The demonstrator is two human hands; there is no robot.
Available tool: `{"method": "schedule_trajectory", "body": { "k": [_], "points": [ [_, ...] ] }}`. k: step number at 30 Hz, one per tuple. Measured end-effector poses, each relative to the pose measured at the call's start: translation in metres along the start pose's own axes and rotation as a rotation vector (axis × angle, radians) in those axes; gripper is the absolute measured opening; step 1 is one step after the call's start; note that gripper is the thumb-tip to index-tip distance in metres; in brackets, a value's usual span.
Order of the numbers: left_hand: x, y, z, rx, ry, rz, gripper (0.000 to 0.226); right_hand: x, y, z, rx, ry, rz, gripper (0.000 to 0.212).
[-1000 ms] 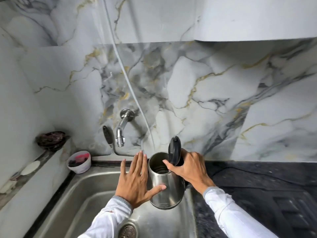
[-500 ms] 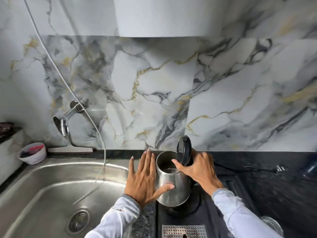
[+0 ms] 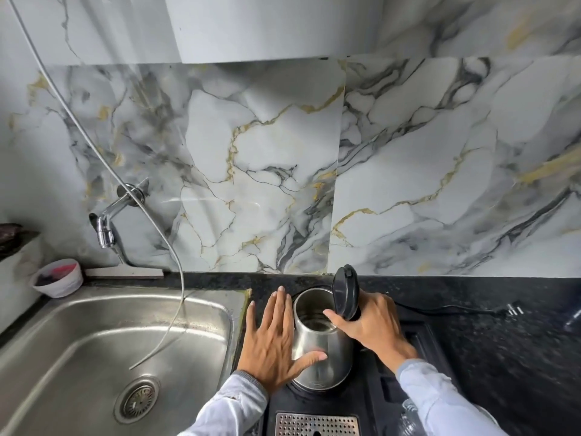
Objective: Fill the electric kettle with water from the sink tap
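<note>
A steel electric kettle point(image 3: 327, 354) stands on a black base on the dark counter, right of the sink. Its black lid point(image 3: 345, 292) is flipped up and water shows inside. My right hand point(image 3: 372, 325) grips the kettle's handle on its right side. My left hand point(image 3: 275, 341) lies flat against the kettle's left wall, fingers spread, thumb across the front. The chrome tap point(image 3: 105, 225) juts from the marble wall above the steel sink point(image 3: 94, 313) at the left. No water is running from it.
A thin white hose point(image 3: 176, 265) hangs from the upper left down into the sink basin. A small white bowl point(image 3: 58, 278) sits at the sink's back left corner. A black power cord with its plug point(image 3: 512, 309) lies on the counter at right. A perforated metal tray point(image 3: 316, 424) sits near the bottom edge.
The kettle has moved right, from above the sink basin to the black base on the counter. Both hands have kept their places on it. The view has shifted right.
</note>
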State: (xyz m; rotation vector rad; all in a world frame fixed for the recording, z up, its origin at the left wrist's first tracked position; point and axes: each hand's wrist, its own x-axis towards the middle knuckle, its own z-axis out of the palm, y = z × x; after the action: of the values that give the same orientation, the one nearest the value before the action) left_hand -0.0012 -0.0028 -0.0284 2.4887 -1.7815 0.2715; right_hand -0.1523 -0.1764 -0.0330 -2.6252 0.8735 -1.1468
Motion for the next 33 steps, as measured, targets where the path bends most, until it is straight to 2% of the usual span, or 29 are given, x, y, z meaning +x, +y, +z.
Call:
{"method": "schedule_trajectory", "body": {
  "k": [7,10,14,19,26,33],
  "points": [
    [-0.001,0.0,0.001,-0.016,-0.012,-0.017,0.12,-0.001,0.004,-0.019,0.071,-0.284,-0.088,0.079],
    [-0.002,-0.001,0.002,-0.043,0.009,-0.043,0.125,-0.003,0.005,-0.026,0.034,-0.38,-0.112,0.079],
    [-0.001,-0.001,0.0,-0.091,0.072,-0.016,0.128,-0.004,0.0,-0.03,-0.035,-0.408,-0.08,0.07],
    [0.0,0.0,-0.009,-0.06,0.116,0.068,0.112,-0.003,-0.011,-0.029,-0.186,-0.426,-0.054,0.073],
    [-0.004,0.004,-0.008,-0.049,0.055,0.051,0.119,-0.004,-0.019,-0.036,-0.275,-0.497,0.011,0.07],
    [-0.003,-0.001,-0.008,-0.043,0.025,0.035,0.117,-0.009,-0.029,-0.033,-0.279,-0.538,0.035,0.071]
  ]
}}
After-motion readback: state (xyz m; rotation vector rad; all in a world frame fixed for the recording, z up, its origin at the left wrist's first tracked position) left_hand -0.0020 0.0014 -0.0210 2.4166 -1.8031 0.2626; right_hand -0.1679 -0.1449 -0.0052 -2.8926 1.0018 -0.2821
